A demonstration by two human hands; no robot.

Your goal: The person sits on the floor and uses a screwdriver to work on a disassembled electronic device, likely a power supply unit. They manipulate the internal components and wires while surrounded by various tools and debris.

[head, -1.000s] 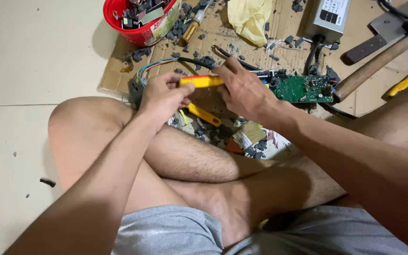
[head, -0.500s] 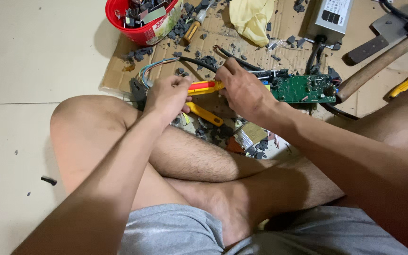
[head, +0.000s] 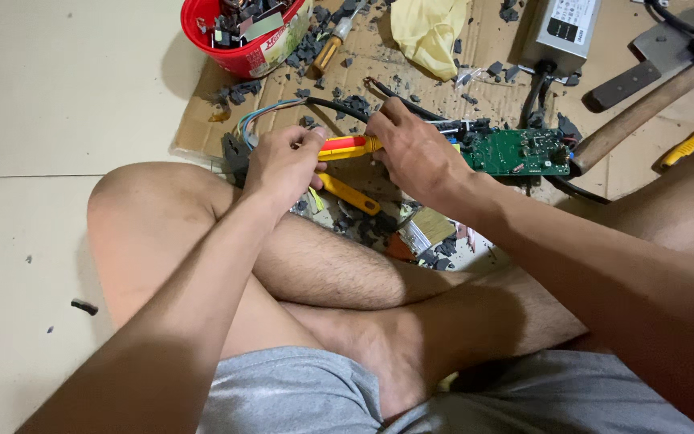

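I am gripping yellow-handled pliers (head: 347, 149) with my left hand (head: 283, 165) and right hand (head: 415, 153), beside a green circuit board (head: 520, 153) lying on cardboard (head: 202, 128), near its front edge.

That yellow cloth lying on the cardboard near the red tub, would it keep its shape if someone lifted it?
Probably not. The yellow cloth lies crumpled in soft folds, so it would likely droop and hang limp. It looks thin, so it is probably light. Small dark fragments sit around it on the cardboard, and some might cling or drop off.
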